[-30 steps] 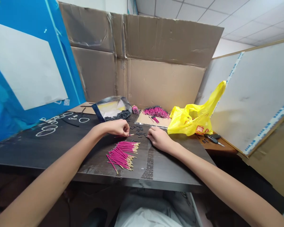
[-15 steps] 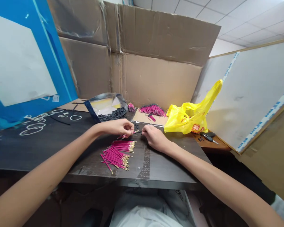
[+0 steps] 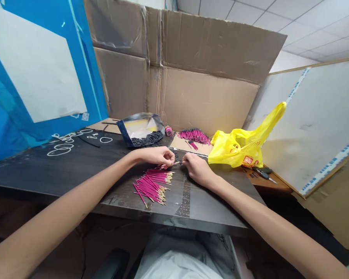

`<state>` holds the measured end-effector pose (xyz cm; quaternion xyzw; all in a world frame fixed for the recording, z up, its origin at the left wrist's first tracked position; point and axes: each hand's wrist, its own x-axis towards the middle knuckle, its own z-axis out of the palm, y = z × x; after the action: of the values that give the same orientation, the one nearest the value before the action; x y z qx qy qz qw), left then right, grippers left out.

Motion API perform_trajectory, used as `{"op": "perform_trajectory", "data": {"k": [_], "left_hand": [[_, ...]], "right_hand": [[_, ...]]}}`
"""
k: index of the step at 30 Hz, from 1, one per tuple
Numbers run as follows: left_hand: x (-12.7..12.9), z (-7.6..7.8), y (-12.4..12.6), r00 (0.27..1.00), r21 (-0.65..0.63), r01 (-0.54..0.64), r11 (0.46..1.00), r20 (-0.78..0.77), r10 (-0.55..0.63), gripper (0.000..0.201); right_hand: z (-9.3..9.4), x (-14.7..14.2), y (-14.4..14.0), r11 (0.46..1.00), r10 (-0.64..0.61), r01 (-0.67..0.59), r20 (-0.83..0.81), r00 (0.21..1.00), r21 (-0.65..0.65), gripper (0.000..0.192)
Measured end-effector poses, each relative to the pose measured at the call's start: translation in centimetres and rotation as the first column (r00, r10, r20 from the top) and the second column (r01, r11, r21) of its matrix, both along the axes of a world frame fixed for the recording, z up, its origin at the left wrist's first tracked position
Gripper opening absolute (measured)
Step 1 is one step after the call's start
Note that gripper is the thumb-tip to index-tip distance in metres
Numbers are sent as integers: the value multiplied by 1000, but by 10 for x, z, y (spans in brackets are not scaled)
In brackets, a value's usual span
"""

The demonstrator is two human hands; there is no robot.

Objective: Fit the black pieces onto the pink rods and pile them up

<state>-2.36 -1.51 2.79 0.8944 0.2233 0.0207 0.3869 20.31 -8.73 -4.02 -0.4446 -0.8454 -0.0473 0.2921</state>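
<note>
My left hand (image 3: 159,155) pinches a thin pink stick with a metal tip (image 3: 171,164) just above the dark table (image 3: 61,170). My right hand (image 3: 195,169) meets that tip from the right, fingers closed on a small black sleeve that is mostly hidden. A loose pile of pink sticks (image 3: 151,185) lies on the table just below both hands. Small black sleeves (image 3: 176,155) are scattered just beyond my fingers.
An open foil bag of black sleeves (image 3: 142,131) and another heap of pink sticks (image 3: 193,136) sit at the back. A yellow plastic bag (image 3: 244,145) lies at right, keys (image 3: 263,172) beside it. Cardboard walls (image 3: 197,77) and a blue board (image 3: 40,73) enclose the table.
My hands have come together over the pile; the left lifted a pink stick and the right moved in to its tip. The camera view shifted slightly.
</note>
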Motion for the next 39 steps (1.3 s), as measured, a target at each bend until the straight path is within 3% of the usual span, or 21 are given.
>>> {"op": "perform_trajectory", "data": {"k": [12,21,27,39], "left_hand": [[3,-6,1,1000,27,-27,999,16,27,16],[9,-9,-3,988,-33,-95,995,123,99,21],[10,-12,-1,981,-29,-111,993,155,114,28],[5,-21,9,976,-19,-147,989,162,148,31]], "right_hand": [[2,0,-3,1000,4,-4,16,1000,-26,11],[0,3,0,998,-62,61,-70,996,-20,18],[-2,4,2,999,-26,18,-213,977,-40,20],[0,3,-2,993,108,-118,-278,954,-19,19]]}}
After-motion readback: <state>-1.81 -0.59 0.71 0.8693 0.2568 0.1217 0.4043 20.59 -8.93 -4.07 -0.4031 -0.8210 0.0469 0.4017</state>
